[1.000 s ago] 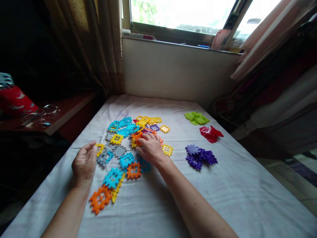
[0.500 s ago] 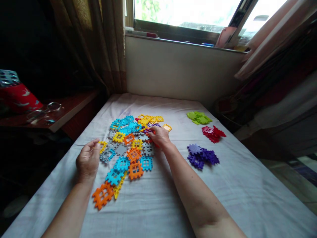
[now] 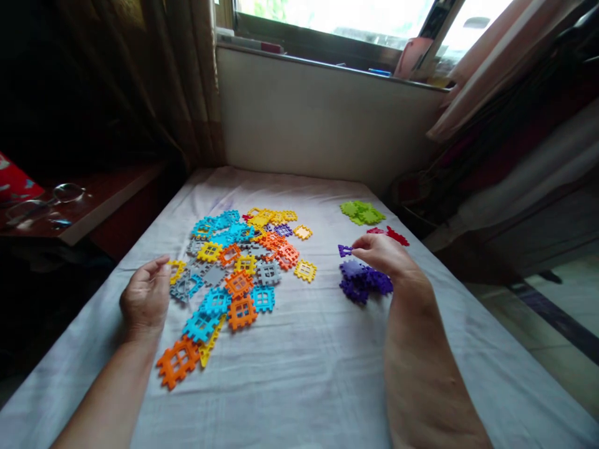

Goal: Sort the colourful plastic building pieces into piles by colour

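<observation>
One purple interlocking piece (image 3: 345, 251) is pinched in your right hand (image 3: 387, 254) beside the purple pile (image 3: 369, 282); hold it lightly, level; I cannot tell the grip of your left hand (image 3: 146, 298)

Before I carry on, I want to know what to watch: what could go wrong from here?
The small purple piece pinched in the right hand could land off the purple pile if released too soon.
That hand partly covers the red pile, so it might nudge those pieces unseen.
Another purple piece lies among yellow and orange ones in the mixed heap, and could be overlooked.
</observation>
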### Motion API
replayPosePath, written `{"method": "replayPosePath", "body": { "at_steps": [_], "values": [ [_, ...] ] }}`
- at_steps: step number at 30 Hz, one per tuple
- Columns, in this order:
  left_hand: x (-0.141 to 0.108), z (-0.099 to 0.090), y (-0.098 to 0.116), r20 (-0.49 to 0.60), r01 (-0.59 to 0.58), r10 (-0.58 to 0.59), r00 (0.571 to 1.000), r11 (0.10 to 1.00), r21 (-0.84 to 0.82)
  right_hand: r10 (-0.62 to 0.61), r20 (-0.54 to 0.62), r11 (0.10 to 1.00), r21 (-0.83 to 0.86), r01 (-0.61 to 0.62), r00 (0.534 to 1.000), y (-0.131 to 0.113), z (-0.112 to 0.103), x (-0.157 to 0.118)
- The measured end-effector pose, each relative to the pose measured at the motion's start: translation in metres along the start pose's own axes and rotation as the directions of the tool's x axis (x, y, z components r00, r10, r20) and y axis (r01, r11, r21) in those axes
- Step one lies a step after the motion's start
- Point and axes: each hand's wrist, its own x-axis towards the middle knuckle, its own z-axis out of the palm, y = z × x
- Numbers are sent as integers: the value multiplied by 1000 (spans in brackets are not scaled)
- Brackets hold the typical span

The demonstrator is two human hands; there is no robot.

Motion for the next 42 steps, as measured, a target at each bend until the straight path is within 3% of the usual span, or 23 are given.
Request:
{"method": "replayPosePath", "body": {
  "at_steps": [6, 9, 11, 15, 21, 26, 31, 37, 42],
  "values": [
    [-4, -1, 13, -11, 54, -55, 998, 998, -28, 12, 76, 999, 42, -15, 997, 31, 7, -8],
    [-4, -2, 12, -16, 63, -64, 998, 998, -28, 36, 108, 999, -28, -33, 993, 36, 4, -13],
    [-3, -2, 9, -13, 67, -67, 998, 998, -21, 42, 72, 996, -81, -36, 997, 31, 1, -14],
    [-1, -1, 4, -30, 48, -48, 998, 999, -16, -84, -8, 987, -139, 82, 996, -7, 8, -8],
    [0, -1, -2, -26, 33, -33, 999, 999, -31, -344, 39, 921, -180, 346, 938, -90, 55, 30],
    [2, -1, -5, -18, 63, -63, 998, 997, -42, -431, 0, 873, -251, 417, 902, -120, 81, 63],
    [3, 0, -5, -9, 41, -41, 999, 998, -55, -444, -4, 862, -276, 426, 896, -117, 90, 71],
    [2, 1, -3, -19, 54, -55, 998, 996, -67, -540, -45, 823, -235, 517, 840, -107, 98, 60],
    [3, 1, -3, -8, 59, -60, 998, 994, -89, -558, -165, 824, -222, 521, 813, -98, 81, 49]
  ]
}}
